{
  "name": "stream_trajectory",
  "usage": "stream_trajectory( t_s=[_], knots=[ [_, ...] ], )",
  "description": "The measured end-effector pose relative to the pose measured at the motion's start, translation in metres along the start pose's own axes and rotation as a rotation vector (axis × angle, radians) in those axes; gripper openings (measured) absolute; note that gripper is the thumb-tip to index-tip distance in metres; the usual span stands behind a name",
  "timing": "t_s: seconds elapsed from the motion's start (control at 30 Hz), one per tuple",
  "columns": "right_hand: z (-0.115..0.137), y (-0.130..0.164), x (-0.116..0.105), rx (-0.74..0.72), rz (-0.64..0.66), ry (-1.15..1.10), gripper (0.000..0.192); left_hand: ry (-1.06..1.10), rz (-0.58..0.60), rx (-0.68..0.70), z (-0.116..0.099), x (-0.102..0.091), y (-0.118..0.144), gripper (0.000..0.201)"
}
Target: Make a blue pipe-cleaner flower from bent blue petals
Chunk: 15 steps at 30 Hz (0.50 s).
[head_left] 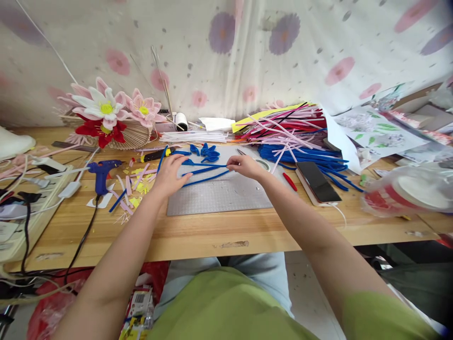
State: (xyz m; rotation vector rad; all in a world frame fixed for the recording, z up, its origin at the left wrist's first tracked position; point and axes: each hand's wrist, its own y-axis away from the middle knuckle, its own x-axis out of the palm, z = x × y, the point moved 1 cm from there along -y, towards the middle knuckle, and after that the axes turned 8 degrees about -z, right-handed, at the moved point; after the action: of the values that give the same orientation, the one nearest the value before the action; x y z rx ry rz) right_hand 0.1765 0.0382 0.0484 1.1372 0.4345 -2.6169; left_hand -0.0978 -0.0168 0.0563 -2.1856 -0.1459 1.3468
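Both hands work blue stems (203,173) over the grey mat (219,196). The left hand (169,175) lies flat, pressing their near ends; the right hand (244,166) pinches the far ends between its fingertips. The step looks like lining up stems. Finished blue loops (209,153) lie just beyond the hands; shaping another would need a firm bend.

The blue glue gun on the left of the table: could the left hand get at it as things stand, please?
Probably yes. The blue glue gun stands on the table just left of the left hand, with only small yellow and pink scraps lying between. That hand rests on blue pipe cleaners, which it would need to leave first.
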Motion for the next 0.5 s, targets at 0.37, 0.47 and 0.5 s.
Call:
stream_trajectory(
  t_s=[0.37,0.47,0.5],
  knots=[
    [0.007,-0.002,0.025,-0.065,-0.02,-0.083,0.018,-0.072,0.166,-0.063,-0.018,0.023,-0.007,0.026],
    [-0.004,-0.007,0.024,0.114,-0.177,-0.177,0.017,-0.077,0.137,-0.139,-0.005,0.019,0.001,0.026],
    [-0.008,-0.008,0.022,0.18,-0.24,-0.188,0.018,-0.07,0.121,-0.178,0.001,0.017,0.004,0.026]
  ],
)
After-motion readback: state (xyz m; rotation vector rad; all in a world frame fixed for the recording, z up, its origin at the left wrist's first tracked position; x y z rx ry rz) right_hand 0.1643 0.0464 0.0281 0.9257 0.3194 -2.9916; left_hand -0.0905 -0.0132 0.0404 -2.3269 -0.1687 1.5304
